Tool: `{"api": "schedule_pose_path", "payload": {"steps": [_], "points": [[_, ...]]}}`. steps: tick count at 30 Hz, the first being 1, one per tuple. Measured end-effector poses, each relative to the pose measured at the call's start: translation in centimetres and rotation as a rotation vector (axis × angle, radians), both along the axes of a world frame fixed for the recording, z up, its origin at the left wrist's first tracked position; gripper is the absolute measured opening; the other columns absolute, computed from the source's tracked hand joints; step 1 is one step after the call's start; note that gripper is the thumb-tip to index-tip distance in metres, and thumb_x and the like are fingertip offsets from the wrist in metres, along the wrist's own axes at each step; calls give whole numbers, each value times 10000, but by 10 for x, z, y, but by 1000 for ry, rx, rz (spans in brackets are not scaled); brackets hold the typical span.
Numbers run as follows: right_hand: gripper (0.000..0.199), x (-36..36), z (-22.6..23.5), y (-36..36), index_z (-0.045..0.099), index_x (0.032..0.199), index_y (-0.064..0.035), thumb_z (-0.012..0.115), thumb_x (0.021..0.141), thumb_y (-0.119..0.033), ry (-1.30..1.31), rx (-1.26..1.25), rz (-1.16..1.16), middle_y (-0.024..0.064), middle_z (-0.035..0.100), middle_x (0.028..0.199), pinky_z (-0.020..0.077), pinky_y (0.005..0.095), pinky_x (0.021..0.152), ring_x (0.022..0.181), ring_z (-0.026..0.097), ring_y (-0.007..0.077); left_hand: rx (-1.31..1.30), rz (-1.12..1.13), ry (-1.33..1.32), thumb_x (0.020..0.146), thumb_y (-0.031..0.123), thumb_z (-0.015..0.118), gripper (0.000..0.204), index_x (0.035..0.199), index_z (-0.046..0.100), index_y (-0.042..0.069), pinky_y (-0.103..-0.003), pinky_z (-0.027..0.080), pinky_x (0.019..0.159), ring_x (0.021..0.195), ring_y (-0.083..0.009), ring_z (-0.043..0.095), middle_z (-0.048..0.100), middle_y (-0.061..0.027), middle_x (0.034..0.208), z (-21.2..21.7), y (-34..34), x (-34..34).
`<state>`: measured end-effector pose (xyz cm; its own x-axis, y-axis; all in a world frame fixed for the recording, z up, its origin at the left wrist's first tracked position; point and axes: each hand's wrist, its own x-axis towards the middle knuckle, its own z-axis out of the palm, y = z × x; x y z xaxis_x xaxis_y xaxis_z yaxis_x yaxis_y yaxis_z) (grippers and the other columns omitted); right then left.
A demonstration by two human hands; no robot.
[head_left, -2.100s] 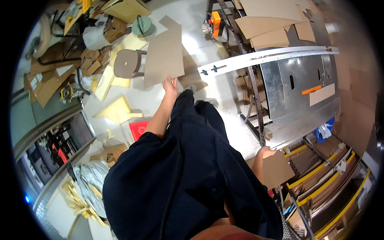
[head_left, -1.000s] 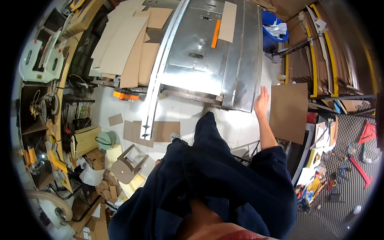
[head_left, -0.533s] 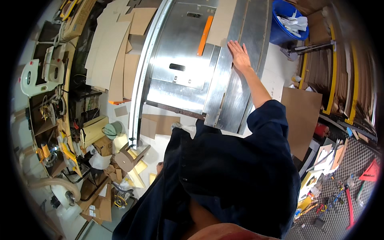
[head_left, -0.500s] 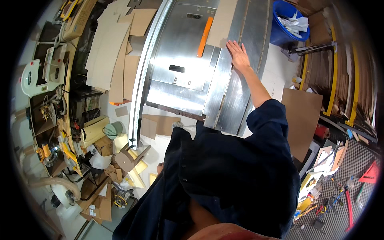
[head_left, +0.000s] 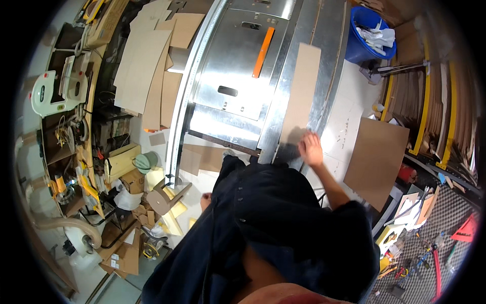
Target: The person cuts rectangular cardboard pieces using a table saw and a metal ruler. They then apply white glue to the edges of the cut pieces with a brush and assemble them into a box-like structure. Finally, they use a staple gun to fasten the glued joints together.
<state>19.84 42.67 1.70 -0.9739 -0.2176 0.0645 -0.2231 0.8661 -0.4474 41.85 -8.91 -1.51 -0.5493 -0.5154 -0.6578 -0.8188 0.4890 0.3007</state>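
My right hand (head_left: 310, 150) rests on the near end of a long narrow brown board (head_left: 301, 91) that lies along the right side of a silver metal table saw (head_left: 238, 76). The saw top carries an orange insert strip (head_left: 263, 51). My left hand (head_left: 205, 201) hangs low by my dark jacket, fingers curled, holding nothing that I can see. My dark-clad body fills the lower middle of the view.
A large brown panel (head_left: 375, 159) leans at the right beside yellow-edged racks (head_left: 430, 101). A blue bin (head_left: 372, 35) stands at the top right. Brown sheets (head_left: 147, 71) lie left of the saw. A small wooden stool (head_left: 167, 195) and scraps cover the floor at the left.
My right hand has come back from far up the saw's right side to the near end of the narrow board. The view has tilted so the saw sits higher.
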Motion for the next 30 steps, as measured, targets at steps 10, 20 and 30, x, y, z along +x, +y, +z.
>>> {"api": "schedule_pose_path", "payload": {"steps": [10,20,30], "points": [[1026,95,-12,-92,389,1271,35,852,558,-540,-329,112,-1110,220,453,1238,404,476,947,1160,450,406,505,-661,275,943,236,594,220,1013,615,28,-299,514,729,800,-172,665,689,-100,887,16,115,-199],[429,158,55,-125,572,1187,-10,679,885,-295,-246,-734,-957,119,617,1177,448,332,915,1048,589,208,968,-953,12,946,294,602,422,1208,516,-25,-311,510,832,998,-218,640,643,-155,1086,79,134,-209],[345,38,161,-337,487,1299,-30,532,978,-149,-253,-951,-458,97,607,1152,448,287,908,1005,582,144,914,-436,642,985,297,521,571,1429,321,-2,-362,305,1096,1340,-248,365,403,-178,1423,179,12,-226]]}}
